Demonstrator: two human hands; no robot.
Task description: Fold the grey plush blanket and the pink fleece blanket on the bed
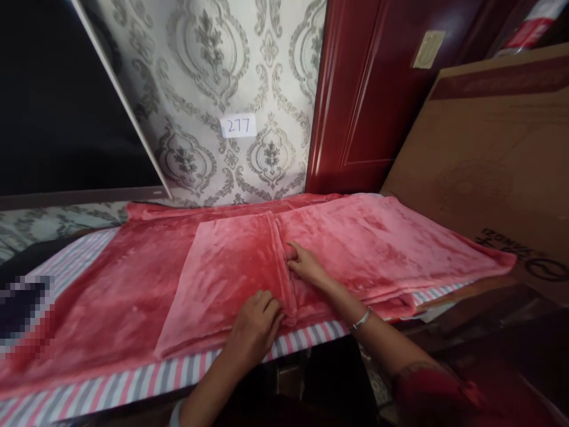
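A pinkish-red plush blanket [111, 296] is spread over a surface covered with striped cloth, with one part folded over into a panel [231, 267] near the middle. The panel's hemmed edge runs from back to front. My right hand [306, 265] pinches this edge about halfway along, its fingertips partly hidden by the fabric. Closer to me, my left hand [258, 323] has its fingers curled on the panel's near corner, gripping the fabric there. To the right of the hem lies another smooth, lighter stretch of the blanket.
Striped cloth [186, 370] shows along the front edge. A dark screen [66, 101] stands at the back left, a large cardboard box [498, 148] at the right. Behind are patterned wallpaper with a paper marked 277 [239, 126] and a dark red door [355, 89].
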